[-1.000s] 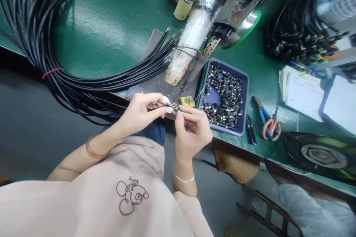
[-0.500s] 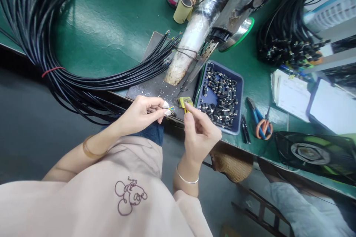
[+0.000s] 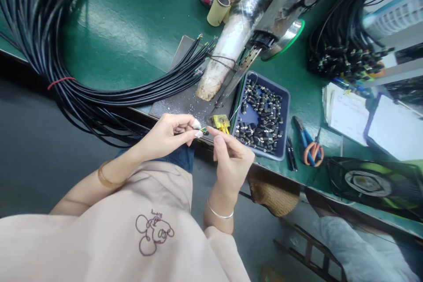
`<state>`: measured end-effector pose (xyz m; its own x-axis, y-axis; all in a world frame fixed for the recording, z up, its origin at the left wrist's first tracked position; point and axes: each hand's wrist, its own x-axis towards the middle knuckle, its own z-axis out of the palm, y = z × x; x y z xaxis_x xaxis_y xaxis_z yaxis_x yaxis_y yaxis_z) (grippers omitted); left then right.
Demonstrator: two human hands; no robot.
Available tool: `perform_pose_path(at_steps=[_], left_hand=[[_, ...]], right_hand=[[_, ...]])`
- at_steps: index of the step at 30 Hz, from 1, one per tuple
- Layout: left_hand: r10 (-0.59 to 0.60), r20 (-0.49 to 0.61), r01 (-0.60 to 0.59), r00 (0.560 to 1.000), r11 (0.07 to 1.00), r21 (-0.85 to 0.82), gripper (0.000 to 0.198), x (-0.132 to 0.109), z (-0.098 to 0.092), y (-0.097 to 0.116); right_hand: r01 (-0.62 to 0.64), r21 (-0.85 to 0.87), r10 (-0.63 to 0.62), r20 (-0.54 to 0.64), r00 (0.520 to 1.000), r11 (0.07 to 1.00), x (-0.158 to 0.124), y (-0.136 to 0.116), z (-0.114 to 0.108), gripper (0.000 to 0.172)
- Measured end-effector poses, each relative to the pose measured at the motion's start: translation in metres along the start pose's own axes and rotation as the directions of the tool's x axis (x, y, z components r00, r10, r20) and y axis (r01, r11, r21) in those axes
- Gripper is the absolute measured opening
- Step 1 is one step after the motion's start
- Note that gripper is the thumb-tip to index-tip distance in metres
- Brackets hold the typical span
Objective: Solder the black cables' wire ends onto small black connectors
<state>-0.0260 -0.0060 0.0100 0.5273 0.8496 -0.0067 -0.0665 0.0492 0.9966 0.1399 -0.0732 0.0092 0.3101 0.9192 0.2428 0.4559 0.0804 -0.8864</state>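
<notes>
My left hand (image 3: pixel 175 134), with white coverings on the thumb and index fingertips, pinches a bunch of thin coloured wires (image 3: pixel 203 129) at the bench edge. Blue and yellow strands show past the fingertips. My right hand (image 3: pixel 233 154) holds nothing that I can see. Its index finger reaches to the wire ends, the thumb stands a little apart from it, and the other fingers are curled. Just beyond that finger, a yellow piece with prongs (image 3: pixel 220 122) lies on the dark board (image 3: pixel 168 108). A soldering iron's metal shaft (image 3: pixel 228 92) points down close by.
A blue tray (image 3: pixel 287 119) of small black connectors stands right of the board. Bundled black cables (image 3: pixel 109 92) lie to the left. A wrapped duct (image 3: pixel 220 61) hangs over the board. Blue-handled pliers (image 3: pixel 302 134) and orange-handled scissors (image 3: pixel 314 152) lie further right.
My right hand has moved left, away from the yellow piece, to the wire ends. The yellow piece shows more fully. My left hand has hardly moved.
</notes>
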Motion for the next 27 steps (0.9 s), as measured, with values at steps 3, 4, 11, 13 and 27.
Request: perform_pose_path(at_steps=[3, 4, 11, 13, 27], left_hand=[[-0.025, 0.0, 0.025, 1.0, 1.0, -0.011, 0.022, 0.0002, -0.0008, -0.0003], [-0.031, 0.001, 0.031, 1.0, 0.999, -0.015, 0.023, 0.0003, -0.0009, -0.0007], [-0.042, -0.017, 0.041, 0.999, 0.998, -0.056, 0.029, 0.0008, 0.0016, -0.0018], [-0.035, -0.015, 0.034, 0.999, 0.998, -0.052, 0.028, 0.001, 0.0022, -0.0016], [-0.011, -0.02, 0.011, 1.0, 1.0, 0.004, 0.024, -0.0013, 0.0021, -0.0027]], right_hand=[[-0.032, 0.028, 0.032, 0.004, 0.999, 0.999, 0.0011, 0.0005, -0.0004, 0.023], [-0.036, 0.03, 0.036, 0.005, 0.999, 0.999, 0.0009, 0.0006, -0.0004, 0.023], [-0.043, 0.042, 0.041, 0.035, 0.999, 0.998, -0.0028, 0.0019, -0.0002, 0.022], [-0.039, 0.065, 0.036, 0.042, 0.998, 0.997, -0.0032, 0.0014, 0.0, 0.022], [-0.093, 0.231, 0.068, 0.112, 0.991, 0.968, -0.0052, 0.0054, 0.0007, 0.022]])
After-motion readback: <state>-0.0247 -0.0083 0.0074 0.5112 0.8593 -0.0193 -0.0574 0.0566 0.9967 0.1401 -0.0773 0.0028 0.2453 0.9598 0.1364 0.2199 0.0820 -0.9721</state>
